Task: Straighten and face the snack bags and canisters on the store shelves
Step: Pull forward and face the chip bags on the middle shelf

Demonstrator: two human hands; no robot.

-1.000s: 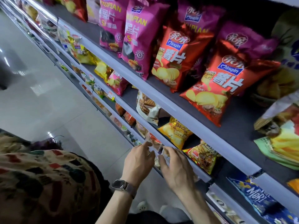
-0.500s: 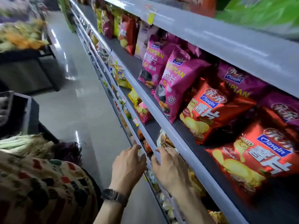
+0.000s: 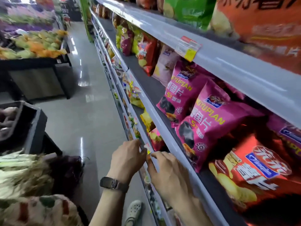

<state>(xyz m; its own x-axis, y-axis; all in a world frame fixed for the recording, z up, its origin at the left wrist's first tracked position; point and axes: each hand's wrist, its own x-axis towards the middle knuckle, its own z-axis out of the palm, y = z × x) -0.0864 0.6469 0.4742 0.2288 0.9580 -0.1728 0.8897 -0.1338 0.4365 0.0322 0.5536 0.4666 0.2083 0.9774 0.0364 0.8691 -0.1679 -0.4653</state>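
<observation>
My left hand (image 3: pixel 128 159) and my right hand (image 3: pixel 169 173) meet at the front rail of a lower shelf (image 3: pixel 143 132), beside a small price tag (image 3: pixel 148 148). The left fingertips press against the rail next to the tag, their tips hidden. The right fingers lie spread over the rail with nothing in them. One shelf up, two magenta snack bags (image 3: pixel 210 126) lean forward, and a red chip bag (image 3: pixel 254 173) stands to their right. Small yellow and pink bags (image 3: pixel 146 119) sit on the lower shelf just beyond my hands.
The top shelf holds a green bag (image 3: pixel 187 12) and an orange bag (image 3: pixel 260 18). The aisle floor (image 3: pixel 91 111) runs along the shelves. A produce stand (image 3: pixel 32 44) and a black crate (image 3: pixel 32 128) stand left. Green onions (image 3: pixel 16 162) lie near my patterned sleeve.
The view has swung up and along the aisle, so higher shelves now show. Both hands have slid along the lower rail and now sit by the price tag.
</observation>
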